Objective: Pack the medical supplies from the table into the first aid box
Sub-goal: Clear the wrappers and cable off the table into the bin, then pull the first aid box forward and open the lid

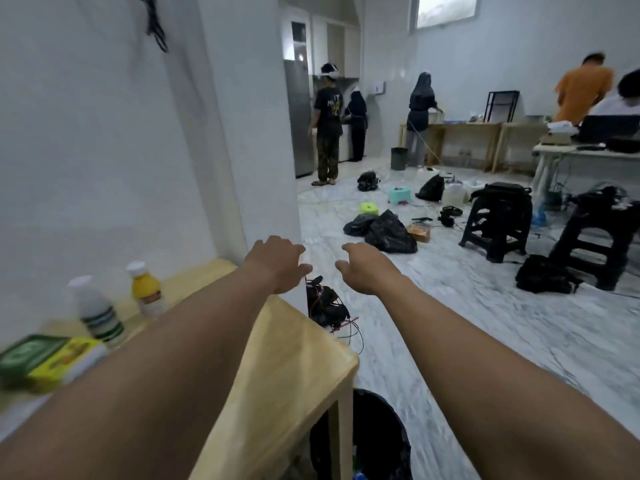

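Neither grip holds anything: we see our left hand (277,263) and right hand (363,268) stretched forward, palms down, fingers loosely curled and apart, both empty. Our left hand hangs over the far edge of the wooden surface (298,358); our right hand is past that edge, over the marble floor (485,323) at about 1 o'clock. The supplies lie well behind the hands, at 9 to 10 o'clock: a yellow bottle (147,289) and a white bottle with green bands (98,315) stand upright near the wall, and a green flat pack (27,353) lies touching a yellow box (64,360) at the left margin, all blurred. We judge the bottles to be light rigid plastic, smooth and somewhat slippery, liable to tip; each is best taken around the body below the white cap, not by the cap. The two packs look light and stiff-sided, and would be pinched across their short sides. No first aid box can be identified in this view. A black bin (377,438) stands on the floor beside the leg at 6 o'clock. Both forearms are nearly straight and roughly parallel, so we judge that the reach would have to fold back toward the left to meet the supplies.
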A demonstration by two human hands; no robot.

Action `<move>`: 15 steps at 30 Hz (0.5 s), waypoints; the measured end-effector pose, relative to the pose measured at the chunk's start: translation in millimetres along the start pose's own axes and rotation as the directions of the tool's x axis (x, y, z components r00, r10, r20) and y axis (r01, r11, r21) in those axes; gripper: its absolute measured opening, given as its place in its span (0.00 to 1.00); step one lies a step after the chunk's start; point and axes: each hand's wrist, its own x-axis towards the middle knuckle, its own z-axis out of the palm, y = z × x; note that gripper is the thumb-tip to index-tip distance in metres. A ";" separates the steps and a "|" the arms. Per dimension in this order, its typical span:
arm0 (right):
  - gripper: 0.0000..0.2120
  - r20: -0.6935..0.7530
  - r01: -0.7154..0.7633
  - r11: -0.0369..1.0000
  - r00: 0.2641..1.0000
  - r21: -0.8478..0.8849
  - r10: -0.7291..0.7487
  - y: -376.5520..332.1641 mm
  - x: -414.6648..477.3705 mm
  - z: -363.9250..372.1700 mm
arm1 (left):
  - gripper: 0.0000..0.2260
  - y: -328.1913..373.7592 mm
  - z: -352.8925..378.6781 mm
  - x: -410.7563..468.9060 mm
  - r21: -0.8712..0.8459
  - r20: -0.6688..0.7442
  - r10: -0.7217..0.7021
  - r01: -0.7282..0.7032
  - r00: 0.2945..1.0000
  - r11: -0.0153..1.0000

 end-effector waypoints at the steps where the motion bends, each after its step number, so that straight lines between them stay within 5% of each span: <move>1: 0.25 -0.004 0.032 1.000 0.999 -0.001 -0.032 -13.6 -4.4 -8.5 | 0.25 -10.1 -8.1 -14.8 0.007 -0.029 -0.025 0.025 0.999 1.000; 15: 0.26 -0.076 0.452 0.891 0.891 0.041 -0.448 -224.8 -59.2 -43.9 | 0.21 -149.7 -100.9 -245.0 -0.035 -0.332 -0.422 0.436 0.844 0.899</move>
